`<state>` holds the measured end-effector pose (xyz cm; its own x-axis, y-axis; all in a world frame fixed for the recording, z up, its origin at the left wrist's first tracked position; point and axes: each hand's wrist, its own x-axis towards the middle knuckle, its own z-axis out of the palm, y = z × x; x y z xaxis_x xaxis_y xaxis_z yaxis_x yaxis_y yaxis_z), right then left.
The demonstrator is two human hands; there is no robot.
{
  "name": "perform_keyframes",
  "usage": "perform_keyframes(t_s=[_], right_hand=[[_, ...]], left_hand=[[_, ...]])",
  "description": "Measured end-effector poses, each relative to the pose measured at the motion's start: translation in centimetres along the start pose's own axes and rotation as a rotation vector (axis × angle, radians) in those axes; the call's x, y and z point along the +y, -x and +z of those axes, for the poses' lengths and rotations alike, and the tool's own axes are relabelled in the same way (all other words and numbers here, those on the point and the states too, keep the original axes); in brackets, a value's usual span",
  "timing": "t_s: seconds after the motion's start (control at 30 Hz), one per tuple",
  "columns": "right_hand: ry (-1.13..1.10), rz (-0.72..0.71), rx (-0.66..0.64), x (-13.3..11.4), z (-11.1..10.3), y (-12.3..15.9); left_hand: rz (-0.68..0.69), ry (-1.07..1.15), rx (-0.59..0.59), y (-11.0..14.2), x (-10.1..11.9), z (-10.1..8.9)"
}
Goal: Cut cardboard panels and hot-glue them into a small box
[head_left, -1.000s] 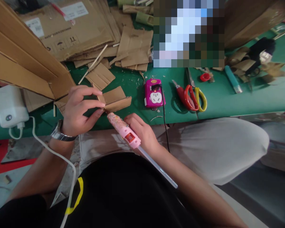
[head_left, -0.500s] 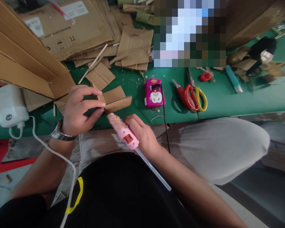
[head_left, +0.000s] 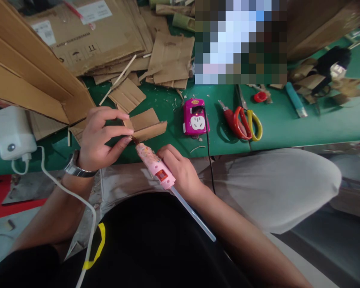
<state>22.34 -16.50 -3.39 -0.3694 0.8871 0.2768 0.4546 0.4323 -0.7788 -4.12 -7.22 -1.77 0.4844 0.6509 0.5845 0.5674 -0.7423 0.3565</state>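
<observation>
My left hand (head_left: 103,138) pinches the left end of a small folded cardboard piece (head_left: 147,126), its thumb below and fingertips above. The cardboard has one flap standing up along its near side. In my right hand (head_left: 178,166) is a pink glue gun (head_left: 154,165), fingers wrapped round its handle. Its nozzle points up and left, close by my left thumb and the cardboard's near left corner; whether it touches cannot be made out. A clear glue stick (head_left: 195,216) sticks out of the gun's back end.
On the green table (head_left: 276,128) are a magenta socket block (head_left: 195,120) with a black cable, red and yellow-handled scissors (head_left: 246,124) and a teal cutter (head_left: 295,100). Cardboard sheets (head_left: 108,36) are stacked at the back left. A white power bank (head_left: 15,132) with a cable stands left.
The glue gun has turned slightly in my right hand, its back end and glue stick swinging a little to the left. My left hand and the cardboard stay in place.
</observation>
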Motion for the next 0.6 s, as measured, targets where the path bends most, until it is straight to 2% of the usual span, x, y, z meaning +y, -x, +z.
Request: perform_keyframes(t_s=[0.13,0.6], right_hand=[[-0.008,0.000,0.001,-0.20,-0.18,-0.08],[0.016,-0.003,0.008,-0.54,-0.32,-0.31]], left_hand=[[-0.003,0.048,0.003,0.01,0.06,-0.07],[0.046,0.011,0.008,-0.17,0.15,-0.10]])
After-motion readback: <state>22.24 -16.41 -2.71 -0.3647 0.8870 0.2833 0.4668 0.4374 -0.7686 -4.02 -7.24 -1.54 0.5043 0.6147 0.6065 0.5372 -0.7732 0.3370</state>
